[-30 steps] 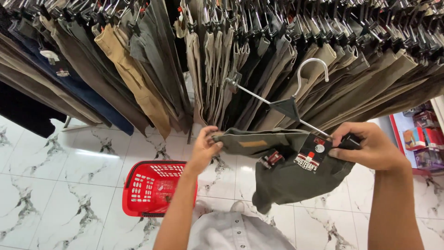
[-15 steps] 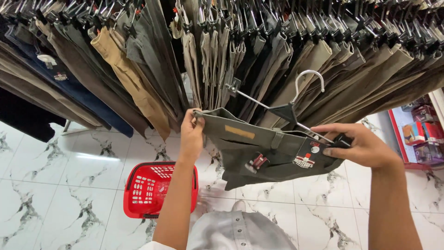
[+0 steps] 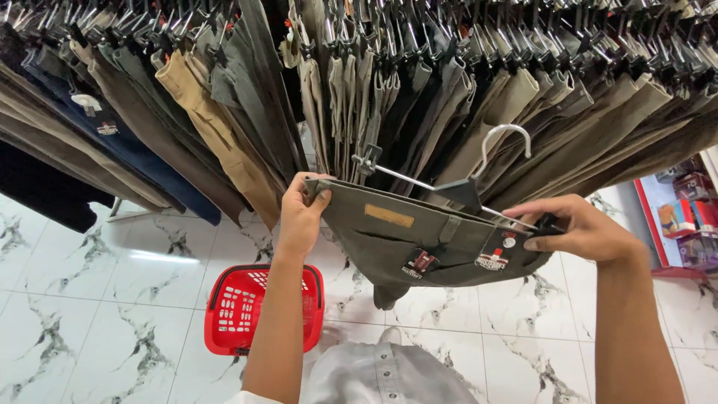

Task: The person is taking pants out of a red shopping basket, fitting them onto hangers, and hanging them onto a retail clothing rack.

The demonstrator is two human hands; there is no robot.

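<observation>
Setting: white marble-veined floor tiles (image 3: pixel 90 314) below a packed rack of hanging trousers (image 3: pixel 419 82) in khaki, grey, olive, tan and navy.
Held item: olive-green trousers (image 3: pixel 419 239) stretched level at the waistband, in front of the rack at chest height, legs drooping underneath; paper tags hang off the front.
Left hand (image 3: pixel 303 213): fingers curled shut over the left end of the waistband, thumb on the near side.
Right hand (image 3: pixel 580 228): fingers pinched closed on the right end of the waistband, at the black clip there.
Hanger (image 3: pixel 464 183): metal clip hanger, white hook up; its left clip stands free above the waistband.
Open room: bare floor to the left and below.
In the way: rack garments just behind the hanger hook.
Nearby: red shopping basket (image 3: pixel 258 307) on the floor under the left forearm; red shelf with boxes (image 3: pixel 684 221) at far right.
</observation>
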